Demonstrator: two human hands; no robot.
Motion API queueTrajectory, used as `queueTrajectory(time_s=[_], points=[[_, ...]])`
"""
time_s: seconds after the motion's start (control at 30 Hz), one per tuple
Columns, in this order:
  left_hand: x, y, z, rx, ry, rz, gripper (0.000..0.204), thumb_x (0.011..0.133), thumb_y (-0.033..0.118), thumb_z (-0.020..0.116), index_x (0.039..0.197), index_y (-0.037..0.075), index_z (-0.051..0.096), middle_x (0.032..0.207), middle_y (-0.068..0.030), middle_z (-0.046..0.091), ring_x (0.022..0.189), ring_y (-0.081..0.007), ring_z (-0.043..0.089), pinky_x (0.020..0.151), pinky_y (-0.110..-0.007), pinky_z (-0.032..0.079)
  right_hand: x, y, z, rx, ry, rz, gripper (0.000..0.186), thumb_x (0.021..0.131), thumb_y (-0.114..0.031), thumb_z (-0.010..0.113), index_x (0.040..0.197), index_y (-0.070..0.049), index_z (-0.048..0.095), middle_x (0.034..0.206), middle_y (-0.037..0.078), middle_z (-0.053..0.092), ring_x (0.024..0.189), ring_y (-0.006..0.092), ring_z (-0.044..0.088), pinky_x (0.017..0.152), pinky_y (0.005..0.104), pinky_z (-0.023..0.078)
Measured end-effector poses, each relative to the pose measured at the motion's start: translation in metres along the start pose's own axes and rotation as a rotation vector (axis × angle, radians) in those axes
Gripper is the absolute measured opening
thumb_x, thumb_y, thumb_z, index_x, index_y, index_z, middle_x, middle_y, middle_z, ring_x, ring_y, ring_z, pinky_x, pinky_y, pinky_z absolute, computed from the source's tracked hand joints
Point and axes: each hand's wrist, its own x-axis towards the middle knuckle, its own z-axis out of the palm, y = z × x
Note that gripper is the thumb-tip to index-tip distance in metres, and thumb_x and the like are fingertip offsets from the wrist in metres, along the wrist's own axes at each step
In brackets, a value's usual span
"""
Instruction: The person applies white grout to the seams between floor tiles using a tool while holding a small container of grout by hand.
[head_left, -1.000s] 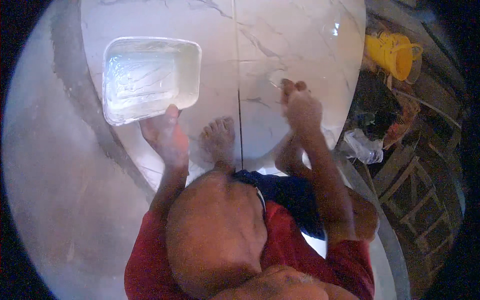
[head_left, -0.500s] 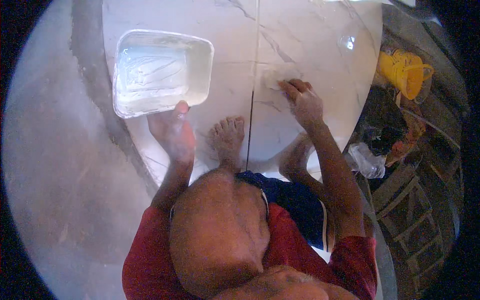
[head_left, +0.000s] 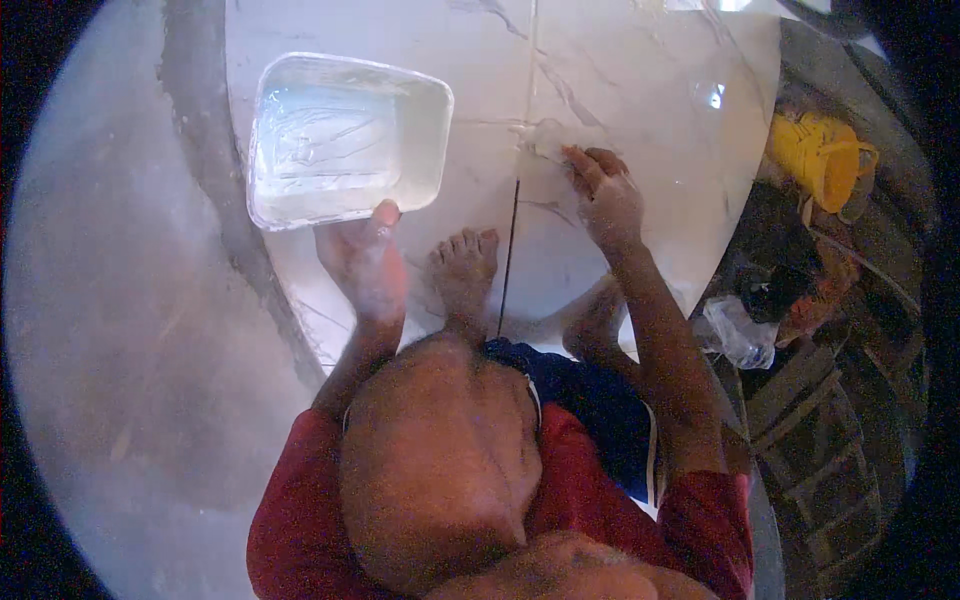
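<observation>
A white rectangular plastic tub (head_left: 330,140) with pale, wet residue inside rests in my left hand (head_left: 362,262), whose thumb lies over the near rim. At the joint of the marbled white tiles (head_left: 640,70), my right hand (head_left: 607,205) has its fingers closed on a small pale, flat piece (head_left: 545,138), too indistinct to identify, pressed to the tile surface. My bare left foot (head_left: 465,260) is planted between my hands; my right foot (head_left: 590,320) is partly behind my right forearm.
Rough grey concrete (head_left: 120,300) borders the tiles on the left. On the right are a yellow bucket-like container (head_left: 830,170), dark crumpled material (head_left: 755,235), crumpled clear plastic (head_left: 740,335) and dim, slatted ground (head_left: 820,460).
My right hand has moved forward and left toward the tile joint, where the pale piece now shows beyond its fingertips. The whole view, tub included, has shifted rightward.
</observation>
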Motion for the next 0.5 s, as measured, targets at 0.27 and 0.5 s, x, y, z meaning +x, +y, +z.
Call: queueTrajectory(time_s=[0.27,0.5], points=[[-0.002,0.007,0.012,-0.018,0.075,-0.075,0.070,0.075,-0.001,0.074,0.136,-0.003,0.040,0.127,-0.0111,0.051,0.115,-0.0214,0.051,0.094,-0.036,0.044,-0.024,-0.002,0.017,0.088,-0.046,0.032,0.030,0.088,-0.019,0.064,0.118,-0.019,0.066,0.109,0.012,0.064,0.097,0.0329,0.062,0.083,0.0422,0.052],[-0.005,0.008,0.017,-0.048,0.056,-0.030,0.068,0.076,-0.003,0.072,0.137,-0.002,0.041,0.128,-0.0112,0.051,0.116,-0.0219,0.050,0.093,-0.036,0.045,-0.005,-0.004,0.009,0.079,0.061,0.009,0.034,0.086,-0.019,0.065,0.120,-0.023,0.064,0.107,0.007,0.065,0.096,0.0295,0.063,0.079,0.0416,0.053]])
